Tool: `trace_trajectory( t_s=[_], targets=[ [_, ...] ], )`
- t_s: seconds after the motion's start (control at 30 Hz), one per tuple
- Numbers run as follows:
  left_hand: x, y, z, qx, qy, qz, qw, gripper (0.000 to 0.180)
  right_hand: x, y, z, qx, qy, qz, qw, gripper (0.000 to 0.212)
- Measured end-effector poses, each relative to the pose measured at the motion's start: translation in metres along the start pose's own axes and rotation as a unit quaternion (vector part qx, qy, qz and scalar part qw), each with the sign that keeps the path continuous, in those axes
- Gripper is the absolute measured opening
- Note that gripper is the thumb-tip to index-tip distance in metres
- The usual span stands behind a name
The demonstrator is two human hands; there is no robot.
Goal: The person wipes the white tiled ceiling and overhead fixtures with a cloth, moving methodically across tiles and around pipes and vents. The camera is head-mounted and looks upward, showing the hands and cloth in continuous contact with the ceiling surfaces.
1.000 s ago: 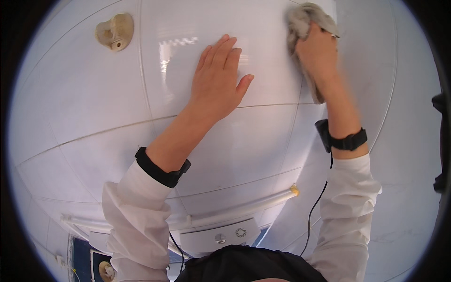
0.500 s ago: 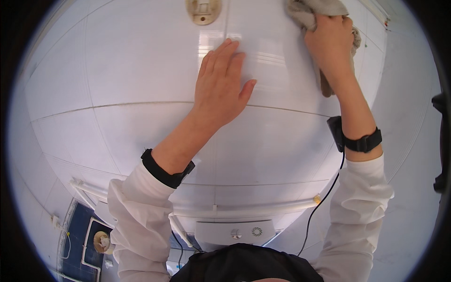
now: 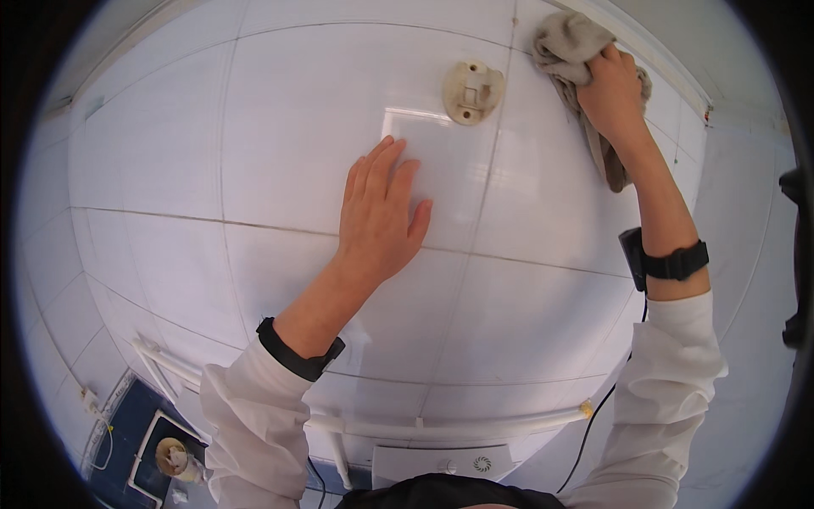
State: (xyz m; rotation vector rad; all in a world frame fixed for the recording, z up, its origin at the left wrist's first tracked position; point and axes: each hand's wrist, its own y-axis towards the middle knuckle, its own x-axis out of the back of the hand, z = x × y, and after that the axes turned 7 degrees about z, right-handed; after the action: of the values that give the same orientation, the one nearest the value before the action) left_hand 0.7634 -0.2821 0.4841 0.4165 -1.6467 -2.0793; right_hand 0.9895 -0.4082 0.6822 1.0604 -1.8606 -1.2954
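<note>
My right hand (image 3: 612, 95) is closed around a bunched grey-beige cloth (image 3: 570, 49) and presses it to the white tiled wall (image 3: 297, 127) at the upper right. Part of the cloth hangs down below that hand. Left of the middle, my left hand (image 3: 377, 204) lies against the tiles with its fingers stretched out and holds nothing. A yellowed round fixture base (image 3: 471, 93) with screw holes is fixed to the wall between the two hands, above the left fingertips.
White pipes (image 3: 483, 431) run along the lower wall, above a white appliance (image 3: 441, 461) with a knob. At the lower left are a dark blue surface (image 3: 119, 454) and a tan round container (image 3: 174, 456). A black cable (image 3: 589, 433) hangs by my right arm.
My view has shifted, so the fixture base appears lower and farther right. My right hand, still holding the cloth, is slightly farther right; my left hand appears lower in view.
</note>
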Motion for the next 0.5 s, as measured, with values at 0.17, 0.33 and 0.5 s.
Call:
trace_trajectory(
  t_s=[0.17,0.33,0.5],
  targets=[
    [0.017,-0.002,0.021,0.002,-0.006,-0.006,1.000,0.043,0.012,0.045,0.063,0.058,0.004,0.051,0.997,0.040],
    [0.032,-0.010,0.047,0.004,-0.007,-0.022,1.000,0.044,0.046,0.066,0.143,0.119,0.008,0.062,0.991,0.038],
    [0.037,-0.014,0.079,0.048,-0.058,-0.090,0.993,0.058,0.040,0.064,0.209,0.275,0.062,0.102,0.954,0.042]
  ],
)
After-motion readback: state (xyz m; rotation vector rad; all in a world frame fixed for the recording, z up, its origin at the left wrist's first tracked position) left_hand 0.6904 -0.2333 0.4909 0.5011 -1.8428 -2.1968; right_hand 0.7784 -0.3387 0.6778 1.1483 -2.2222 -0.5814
